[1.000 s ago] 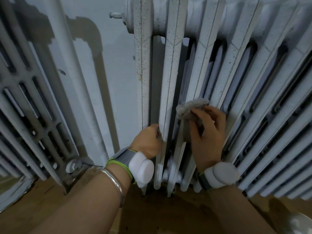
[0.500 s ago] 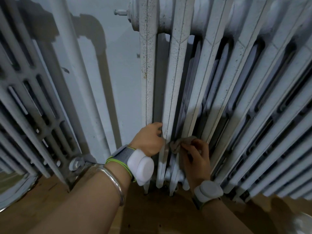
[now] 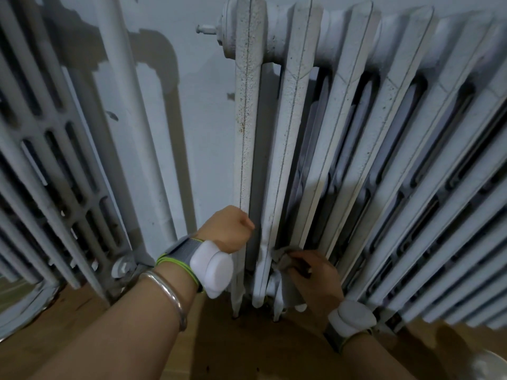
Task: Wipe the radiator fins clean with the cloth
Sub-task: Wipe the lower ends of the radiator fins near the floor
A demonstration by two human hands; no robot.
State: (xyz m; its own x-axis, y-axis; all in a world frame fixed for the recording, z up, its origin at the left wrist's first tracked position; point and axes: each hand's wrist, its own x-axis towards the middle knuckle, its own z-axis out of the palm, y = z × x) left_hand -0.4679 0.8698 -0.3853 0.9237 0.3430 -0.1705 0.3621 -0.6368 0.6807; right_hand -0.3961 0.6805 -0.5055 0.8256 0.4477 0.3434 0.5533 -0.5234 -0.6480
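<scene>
A white cast-iron radiator (image 3: 384, 149) fills the right half of the view, its fins speckled with dirt. My right hand (image 3: 318, 275) presses a small grey cloth (image 3: 282, 260) against the bottom of the third fin, just above the radiator's feet. My left hand (image 3: 227, 229) grips the lower part of the first, outermost fin (image 3: 247, 133), fingers wrapped behind it and hidden. Both wrists carry white sensor pods; the left arm also wears a silver bangle.
A second white radiator (image 3: 49, 174) stands at the left, with a vertical pipe (image 3: 137, 146) and its valve (image 3: 122, 267) between the two. Behind is a pale painted wall (image 3: 203, 119). The floor (image 3: 233, 346) below is brown wood. A pale rounded object (image 3: 491, 366) sits at the bottom right corner.
My right hand has slid the cloth down the fin from mid-height to its base. The left hand has kept its hold on the first fin. The view has tilted slightly downward.
</scene>
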